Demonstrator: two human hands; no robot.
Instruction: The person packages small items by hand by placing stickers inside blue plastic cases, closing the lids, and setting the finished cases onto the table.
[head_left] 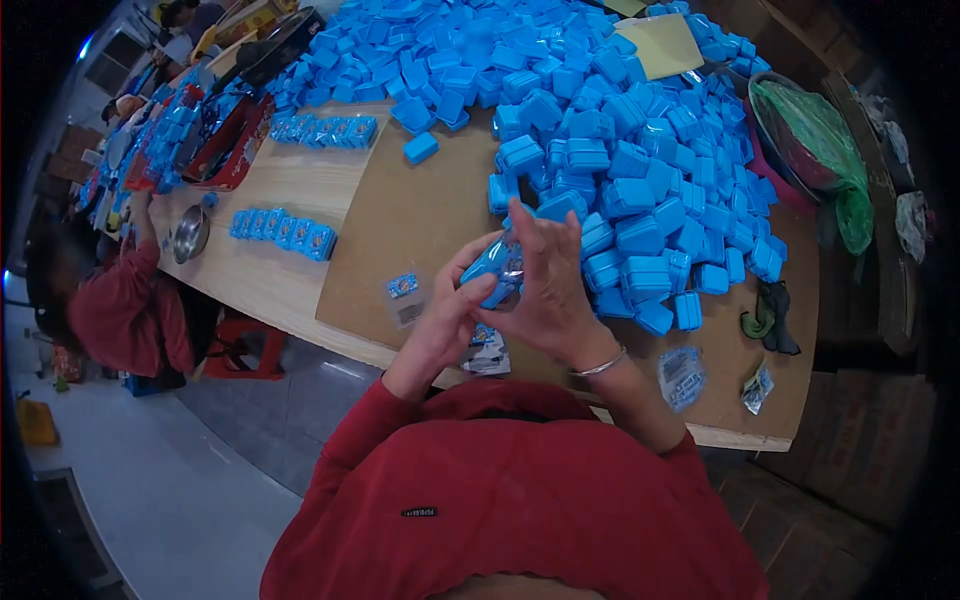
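Above the near table edge, a small blue plastic case (488,262) is between my two hands; a shiny, clear part shows on its right side. My left hand (440,318) wraps round it from the left, thumb on its near side. My right hand (552,290) closes on it from the right, with the upper fingers raised and the thumb underneath. Below them lies a printed packet (488,355), partly covered by my left hand. To the left is a clear bag with a blue printed label (403,287). A large heap of blue cases (630,190) rises just beyond my hands.
Rows of printed blue packs (283,232) stand on the wooden table (300,180) at left, near a metal bowl (190,234). Clear printed bags (682,378) and a dark cloth (772,318) lie at right, below a basin with green plastic (815,140). A co-worker (125,310) sits at far left.
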